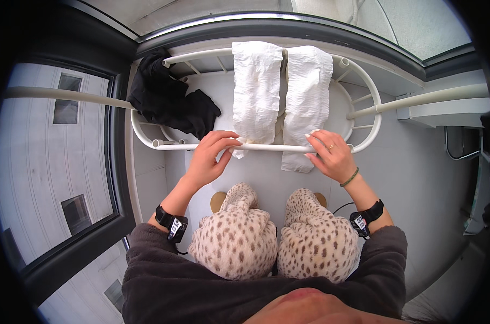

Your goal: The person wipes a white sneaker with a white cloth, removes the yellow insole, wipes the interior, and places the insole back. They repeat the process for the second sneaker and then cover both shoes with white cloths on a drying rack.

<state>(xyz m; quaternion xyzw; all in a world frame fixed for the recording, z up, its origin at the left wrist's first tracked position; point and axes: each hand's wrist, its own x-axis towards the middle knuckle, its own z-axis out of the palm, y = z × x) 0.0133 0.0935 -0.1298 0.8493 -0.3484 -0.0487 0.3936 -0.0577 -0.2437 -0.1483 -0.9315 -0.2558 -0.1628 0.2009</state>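
Two long strips of crinkled white cloth, a left strip (256, 89) and a right strip (307, 93), hang side by side over the far rail of a white metal rack (368, 139). Their lower ends reach the near rail, and the right strip drapes over it. My left hand (212, 156) is at the near rail by the left strip's lower corner; whether its fingertips pinch the cloth is unclear. My right hand (332, 156) has its fingers apart at the right strip's outer edge, beside the rail. Black cloth (168, 97) lies bunched over the rack's left end.
Dark-framed windows (125, 162) stand to the left and ahead. Long white bars (435, 99) extend from both sides of the rack. My knees in spotted trousers (236, 243) are close below the rack. Strapped devices (176, 227) sit on both wrists. A metal-legged item (459, 156) stands at right.
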